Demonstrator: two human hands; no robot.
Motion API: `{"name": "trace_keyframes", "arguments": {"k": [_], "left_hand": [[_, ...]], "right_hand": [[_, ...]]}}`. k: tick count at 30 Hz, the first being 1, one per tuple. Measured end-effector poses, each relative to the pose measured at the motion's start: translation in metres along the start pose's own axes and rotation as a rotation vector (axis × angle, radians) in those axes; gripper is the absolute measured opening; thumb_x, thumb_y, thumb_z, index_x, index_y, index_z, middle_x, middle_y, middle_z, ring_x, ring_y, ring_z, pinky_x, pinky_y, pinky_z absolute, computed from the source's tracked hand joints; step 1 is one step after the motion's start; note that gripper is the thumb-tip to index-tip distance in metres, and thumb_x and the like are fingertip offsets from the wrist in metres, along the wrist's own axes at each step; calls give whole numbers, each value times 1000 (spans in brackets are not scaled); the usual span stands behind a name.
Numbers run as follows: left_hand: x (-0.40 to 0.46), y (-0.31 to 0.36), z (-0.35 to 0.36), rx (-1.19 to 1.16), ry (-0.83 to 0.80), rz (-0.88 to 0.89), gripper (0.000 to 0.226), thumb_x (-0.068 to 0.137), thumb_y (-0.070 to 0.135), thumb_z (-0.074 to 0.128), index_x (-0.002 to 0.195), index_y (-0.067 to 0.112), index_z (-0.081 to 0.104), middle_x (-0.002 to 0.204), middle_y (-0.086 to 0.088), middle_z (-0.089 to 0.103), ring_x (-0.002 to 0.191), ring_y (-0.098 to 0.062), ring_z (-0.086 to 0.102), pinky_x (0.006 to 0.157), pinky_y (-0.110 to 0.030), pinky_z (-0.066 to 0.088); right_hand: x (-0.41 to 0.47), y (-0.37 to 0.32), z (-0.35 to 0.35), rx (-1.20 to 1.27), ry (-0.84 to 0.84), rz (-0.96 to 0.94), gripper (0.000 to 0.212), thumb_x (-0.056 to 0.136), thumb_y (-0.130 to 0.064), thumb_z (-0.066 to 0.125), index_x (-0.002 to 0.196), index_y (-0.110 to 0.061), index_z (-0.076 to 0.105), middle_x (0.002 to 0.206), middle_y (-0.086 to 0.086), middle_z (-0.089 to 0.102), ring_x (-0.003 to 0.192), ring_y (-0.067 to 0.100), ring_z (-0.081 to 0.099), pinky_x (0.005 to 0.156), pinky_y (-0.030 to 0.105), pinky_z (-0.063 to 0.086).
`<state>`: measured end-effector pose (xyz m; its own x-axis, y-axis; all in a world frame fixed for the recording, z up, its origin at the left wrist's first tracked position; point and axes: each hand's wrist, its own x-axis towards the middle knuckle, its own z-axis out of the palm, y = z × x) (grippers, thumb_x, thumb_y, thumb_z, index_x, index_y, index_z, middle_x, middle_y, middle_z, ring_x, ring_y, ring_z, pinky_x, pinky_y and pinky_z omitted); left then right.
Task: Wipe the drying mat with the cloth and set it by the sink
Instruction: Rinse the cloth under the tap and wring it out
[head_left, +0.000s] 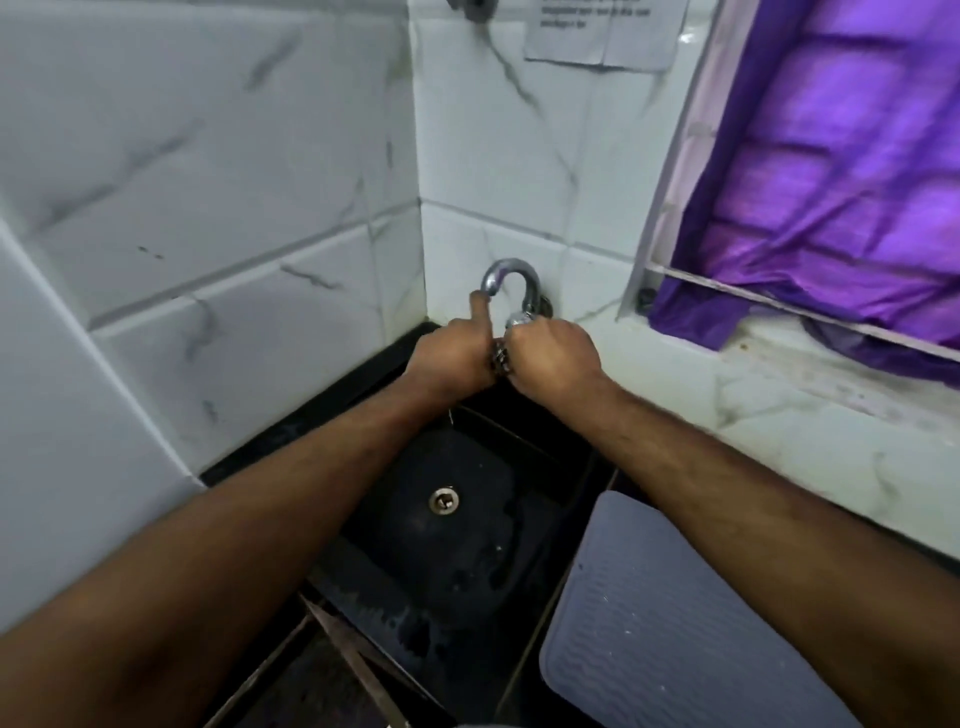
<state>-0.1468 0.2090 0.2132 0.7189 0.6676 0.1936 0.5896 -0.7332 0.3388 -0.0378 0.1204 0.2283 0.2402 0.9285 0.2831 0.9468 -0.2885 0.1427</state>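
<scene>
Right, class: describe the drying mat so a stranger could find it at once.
Start at the black sink in the tiled corner. Directly to its right, under the person's right forearm, lies the drying mat: a flat grey-lilac sheet with rounded corners, its fine ridges setting it apart from the dark surfaces around it.

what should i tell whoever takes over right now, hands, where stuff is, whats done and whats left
Left hand: over the sink, under the tap, gripping one end of the cloth, forefinger raised to the spout.
Right hand: gripping the other end, pressed against the left; they seem to be wringing it, and a thin trickle falls below.
Drying mat: grey, ribbed, flat on the counter right of the basin, under the right forearm, neither hand on it.
Done: cloth apparently wetted. Whether the mat has been wiped cannot be told; pale specks show on it.
Left: finish wringing, wipe the mat if needed, set it by the sink.
</scene>
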Motion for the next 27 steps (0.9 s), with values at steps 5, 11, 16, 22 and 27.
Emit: {"name": "trace_keyframes", "arguments": {"k": [5,11,16,22,27], "left_hand": [[10,-30,-12,560,173,397,67,102,31,42,155,8,8,95,-9,68,77,-36,65,55,-41,43],[-12,-37,3,605,43,598,39,97,34,37,129,12,32,102,-8,68,91,-34,71,57,-41,47],[-9,-35,6,338,-7,284,39,90,28,61,117,11,39,102,-11,67,92,-38,67,62,-42,44],[1,-52,1,-366,-243,16,75,68,22,83,124,13,35,111,-9,66,92,-19,68,75,-43,60],[-3,-27,-13,-599,-457,50,93,70,13,84,143,18,27,101,-17,70,72,-16,68,61,-38,58]], "right_hand": [[21,-26,4,454,-260,264,8,74,-30,66,73,-23,61,75,-3,62,68,18,58,57,28,47],[0,-17,29,964,-775,246,28,74,-45,79,76,-24,61,53,-5,43,42,8,29,44,23,19],[0,-5,32,934,-509,165,40,74,-42,85,96,-13,68,75,2,65,64,17,58,50,27,40],[-30,-17,34,319,67,-101,109,74,-39,85,157,-30,16,158,7,24,135,30,40,106,44,44],[-26,-6,23,239,190,-44,88,76,-8,75,151,-21,32,134,8,50,112,29,58,79,46,57]]}}
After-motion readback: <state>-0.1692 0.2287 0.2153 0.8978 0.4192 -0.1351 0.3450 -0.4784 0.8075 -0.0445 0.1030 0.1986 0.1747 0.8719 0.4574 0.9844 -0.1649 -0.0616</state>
